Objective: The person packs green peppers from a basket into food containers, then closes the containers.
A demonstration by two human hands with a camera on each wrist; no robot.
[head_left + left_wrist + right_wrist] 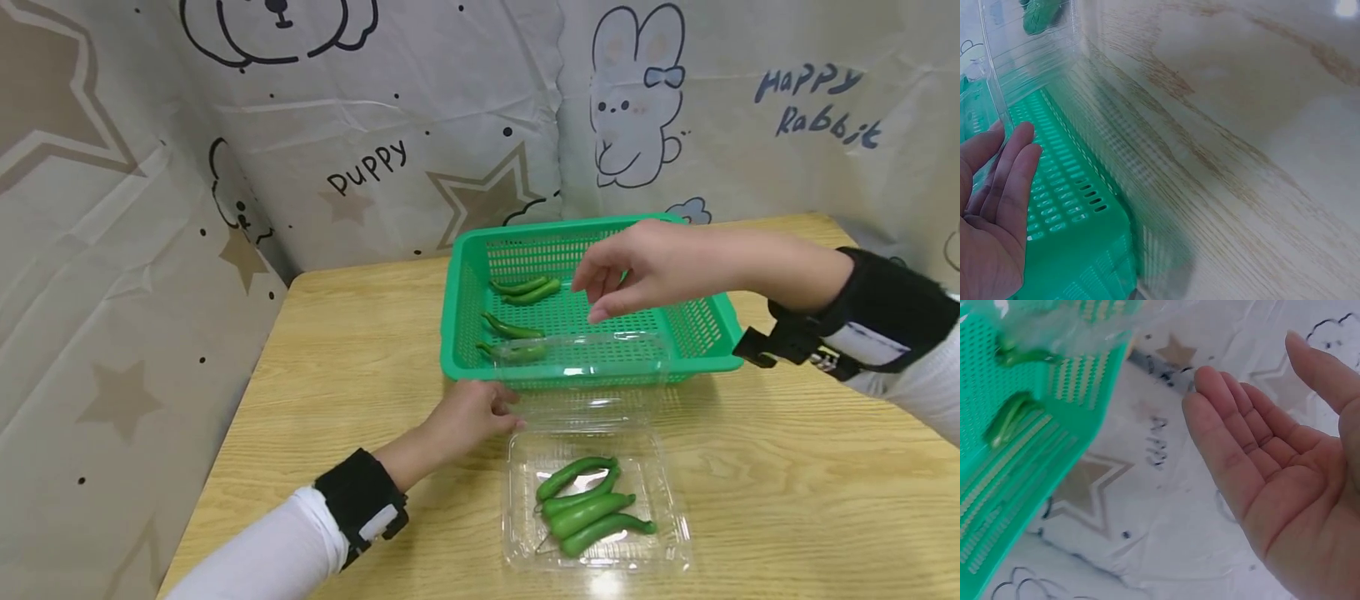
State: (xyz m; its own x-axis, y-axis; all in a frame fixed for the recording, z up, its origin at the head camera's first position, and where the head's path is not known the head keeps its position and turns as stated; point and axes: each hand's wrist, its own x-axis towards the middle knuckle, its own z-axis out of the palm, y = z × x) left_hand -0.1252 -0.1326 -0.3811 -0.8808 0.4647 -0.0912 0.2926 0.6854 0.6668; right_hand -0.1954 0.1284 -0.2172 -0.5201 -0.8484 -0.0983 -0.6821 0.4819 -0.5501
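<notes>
A clear plastic clamshell box [670,521] lies on the wooden table [787,467] and holds several green chili peppers [588,504]. Its open lid [592,400] stands up against a green mesh basket [453,308]. My left hand [480,412] touches the lid's left edge with straight fingers [1019,169] and grips nothing. The clear lid [1029,69] stands just before the basket wall [1072,206]. My right hand [626,271] hovers open and empty over the basket, palm [1272,475] bare. Three peppers lie in the basket [525,289], [513,329], [517,352].
A cartoon-printed cloth backdrop [375,125] closes in the table at the back and left. Bare tabletop [1241,125] lies left of the basket and right of the box. The basket's rim [1022,462] and a pepper [1007,419] sit left of my right palm.
</notes>
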